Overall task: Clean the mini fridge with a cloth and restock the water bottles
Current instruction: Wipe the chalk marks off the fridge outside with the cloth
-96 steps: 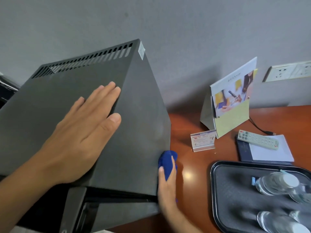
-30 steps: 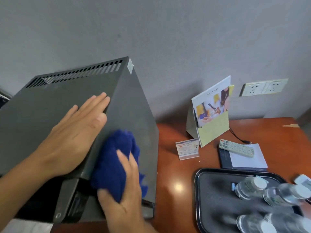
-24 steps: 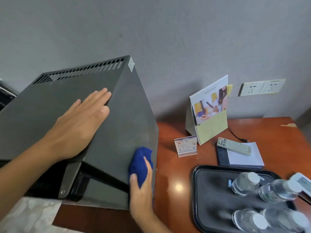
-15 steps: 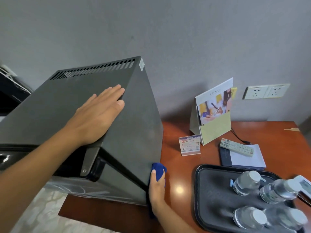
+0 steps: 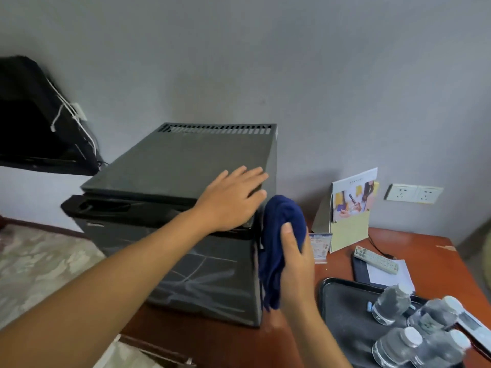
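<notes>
Head view: left hand (image 5: 233, 199) flat on mini fridge (image 5: 183, 166), right hand (image 5: 295, 257) holding cloth (image 5: 279, 235)

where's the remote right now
In the head view, the remote lies on the notepad at the right, on the desk behind the black tray and in front of the brochure stand.

Left hand (image 5: 233, 200) flat with straight fingers; right hand (image 5: 295, 258) curled, gripping

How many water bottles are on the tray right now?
4, all at the right end of the black tray: one at the back left, one at the back right, one at the front left, one at the front right. The frame edge may hide more.
</notes>
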Tool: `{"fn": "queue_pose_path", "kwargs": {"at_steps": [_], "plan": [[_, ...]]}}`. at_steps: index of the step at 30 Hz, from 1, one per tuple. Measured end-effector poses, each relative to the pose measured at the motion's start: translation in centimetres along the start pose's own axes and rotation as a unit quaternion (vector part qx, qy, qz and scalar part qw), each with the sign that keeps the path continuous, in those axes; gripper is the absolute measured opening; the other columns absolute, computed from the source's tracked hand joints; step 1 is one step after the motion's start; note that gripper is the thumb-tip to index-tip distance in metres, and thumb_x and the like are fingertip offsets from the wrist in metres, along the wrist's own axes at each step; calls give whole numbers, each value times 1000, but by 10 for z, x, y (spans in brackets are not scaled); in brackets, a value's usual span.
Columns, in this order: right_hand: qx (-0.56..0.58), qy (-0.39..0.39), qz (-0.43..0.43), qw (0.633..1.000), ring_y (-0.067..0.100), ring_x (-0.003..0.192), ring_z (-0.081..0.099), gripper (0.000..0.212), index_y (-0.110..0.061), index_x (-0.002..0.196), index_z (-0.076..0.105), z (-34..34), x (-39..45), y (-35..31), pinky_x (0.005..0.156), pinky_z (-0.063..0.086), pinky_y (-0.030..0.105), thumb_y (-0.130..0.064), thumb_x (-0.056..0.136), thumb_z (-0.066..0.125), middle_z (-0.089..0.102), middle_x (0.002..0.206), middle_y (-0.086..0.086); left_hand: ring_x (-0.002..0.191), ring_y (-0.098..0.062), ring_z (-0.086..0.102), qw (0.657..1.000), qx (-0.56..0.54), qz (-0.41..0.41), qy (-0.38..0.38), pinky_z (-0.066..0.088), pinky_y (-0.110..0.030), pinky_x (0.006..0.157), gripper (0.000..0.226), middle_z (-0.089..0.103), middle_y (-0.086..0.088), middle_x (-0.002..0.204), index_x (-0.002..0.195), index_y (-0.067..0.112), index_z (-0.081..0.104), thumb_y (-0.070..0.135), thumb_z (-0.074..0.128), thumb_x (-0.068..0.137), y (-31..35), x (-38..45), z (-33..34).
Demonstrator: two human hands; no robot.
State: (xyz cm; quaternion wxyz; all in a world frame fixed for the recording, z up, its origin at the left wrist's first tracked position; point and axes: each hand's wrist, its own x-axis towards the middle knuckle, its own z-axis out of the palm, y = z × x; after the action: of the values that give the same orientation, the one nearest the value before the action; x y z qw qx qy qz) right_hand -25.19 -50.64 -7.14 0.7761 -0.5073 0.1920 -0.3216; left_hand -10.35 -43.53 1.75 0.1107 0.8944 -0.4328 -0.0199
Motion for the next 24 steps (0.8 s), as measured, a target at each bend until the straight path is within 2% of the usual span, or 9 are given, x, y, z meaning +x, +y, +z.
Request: {"fn": "queue_pose_path", "kwargs": {"at_steps": [4,7,9,11,13,16,19,22,24], "plan": [[-48,4,-47,998,13,119,64,55,-37,132,60,23,-38,-14,105,50,46,-60,82,66,69,125,-12,156,-5,0,998,2,58,6,1,-42,128,55,8,22,169,160,40,18,54,20,107,-19,-63,-3],[-90,8,-79,993,-6,107,64,37,-40,131,56,38,-67,-24,89,49,21,-45,95,64,68,115,-25,155,-2,-6,997,3,74,17,-3,-43,128,56,2,22,169,161,40,14,54,16,107,-42,-109,-2],[-110,20,-89,990,-12,102,62,31,-42,131,53,49,-87,-30,81,46,15,-37,100,55,65,116,-26,154,0,-11,997,-2,76,20,-7,-43,127,57,0,21,169,162,38,13,53,15,108,-58,-140,-1],[-127,39,-100,986,-2,110,63,27,-48,125,54,59,-106,-35,83,47,19,-35,101,54,64,118,-21,153,2,-12,996,-31,75,21,-9,-43,127,56,1,22,169,162,36,15,51,16,108,-67,-171,-2],[-127,41,-100,986,16,114,65,25,-56,115,58,73,-127,-36,91,55,35,-39,97,59,68,116,-14,151,4,-6,989,-138,53,2,-1,-43,128,54,9,28,164,160,41,20,54,22,107,-76,-202,-6],[-142,5,-104,984,24,114,67,30,-55,118,63,97,-157,-34,101,52,57,-51,89,70,71,119,-12,147,3,28,925,-378,21,-21,25,-40,124,55,33,31,156,153,50,27,64,38,101,-89,-239,-14],[-201,-44,-127,970,13,121,63,51,-43,133,58,136,-181,-24,107,49,52,-51,84,67,66,129,-14,128,12,47,828,-560,15,-29,36,-33,119,70,50,31,141,152,48,30,73,50,90,-97,-268,-28],[-244,-106,-113,957,9,120,63,58,-45,134,50,179,-196,-6,105,51,45,-47,80,70,62,132,-13,129,-3,57,744,-668,26,-24,44,-34,113,73,62,20,137,148,43,40,65,68,84,-108,-288,-32],[-258,-165,-84,948,11,126,58,64,-47,138,43,205,-202,9,108,49,46,-48,80,69,55,139,-9,125,-15,64,687,-726,-8,-2,46,-43,111,90,68,8,132,143,40,49,65,86,65,-124,-298,-30]]}}
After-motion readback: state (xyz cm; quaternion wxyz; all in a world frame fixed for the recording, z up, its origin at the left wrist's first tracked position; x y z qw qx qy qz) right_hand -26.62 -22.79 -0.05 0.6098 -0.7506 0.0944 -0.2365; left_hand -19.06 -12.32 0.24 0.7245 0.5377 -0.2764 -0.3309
